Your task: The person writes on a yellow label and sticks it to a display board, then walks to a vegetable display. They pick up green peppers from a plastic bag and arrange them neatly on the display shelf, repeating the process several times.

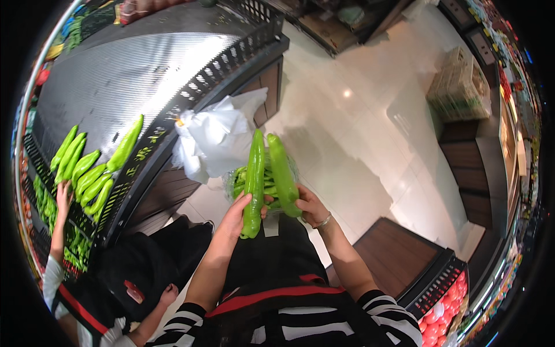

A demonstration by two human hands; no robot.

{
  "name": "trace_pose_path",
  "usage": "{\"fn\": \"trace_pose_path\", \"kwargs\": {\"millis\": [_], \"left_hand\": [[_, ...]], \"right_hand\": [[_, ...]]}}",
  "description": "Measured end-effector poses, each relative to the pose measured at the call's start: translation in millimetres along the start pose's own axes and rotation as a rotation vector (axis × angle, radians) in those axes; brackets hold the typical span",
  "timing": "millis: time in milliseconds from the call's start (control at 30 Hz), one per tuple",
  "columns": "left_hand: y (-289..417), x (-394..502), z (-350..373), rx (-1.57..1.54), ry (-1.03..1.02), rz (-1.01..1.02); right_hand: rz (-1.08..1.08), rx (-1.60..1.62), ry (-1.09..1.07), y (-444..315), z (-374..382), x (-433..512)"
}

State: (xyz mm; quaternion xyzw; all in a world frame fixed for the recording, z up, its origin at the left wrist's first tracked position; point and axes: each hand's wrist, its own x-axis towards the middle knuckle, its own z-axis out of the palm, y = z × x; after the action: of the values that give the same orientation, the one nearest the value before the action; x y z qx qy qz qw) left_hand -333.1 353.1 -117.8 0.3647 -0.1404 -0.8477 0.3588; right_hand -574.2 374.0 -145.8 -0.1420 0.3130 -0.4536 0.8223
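My left hand (237,212) grips a long green pepper (255,178) near its lower end, and the pepper points away from me. In my right hand (311,205) is a second, paler green pepper (281,171), held beside the first with a gap between them. Below both hands sits a container wrapped in clear plastic (292,165), full of green peppers (269,190); the peppers I hold hide part of it. More long green peppers (89,182) lie side by side on the ridged black display shelf (104,91) to the left.
White plastic bags (212,134) hang at the shelf's slatted black edge (208,82). A co-worker's hand (64,193) touches the shelf peppers at left. Crates (461,84) stand across the tiled floor (347,130). Red round produce (442,312) fills a low stand at lower right.
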Motion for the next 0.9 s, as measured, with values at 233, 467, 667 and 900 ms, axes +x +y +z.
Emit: {"fn": "trace_pose_path", "kwargs": {"millis": [233, 467, 667, 900], "left_hand": [[53.9, -50.3, 75.7, 0.444, 0.091, 0.355], [91.3, -100.7, 94.0, 1.521, 0.492, 0.823], [173.4, -143.9, 34.5, 1.763, 0.677, 1.034], [350.4, -152.6, -96.6, 1.740, 0.745, 0.897]], "right_hand": [[-0.124, -0.194, -0.108, -68.4, 86.7, 14.6], [-0.015, 0.433, -0.310, -93.0, 155.0, 63.8], [-0.177, 0.272, -0.100, -108.4, 183.4, 92.0], [-0.227, -0.392, -0.069, -60.8, 225.5, 110.4]]}}
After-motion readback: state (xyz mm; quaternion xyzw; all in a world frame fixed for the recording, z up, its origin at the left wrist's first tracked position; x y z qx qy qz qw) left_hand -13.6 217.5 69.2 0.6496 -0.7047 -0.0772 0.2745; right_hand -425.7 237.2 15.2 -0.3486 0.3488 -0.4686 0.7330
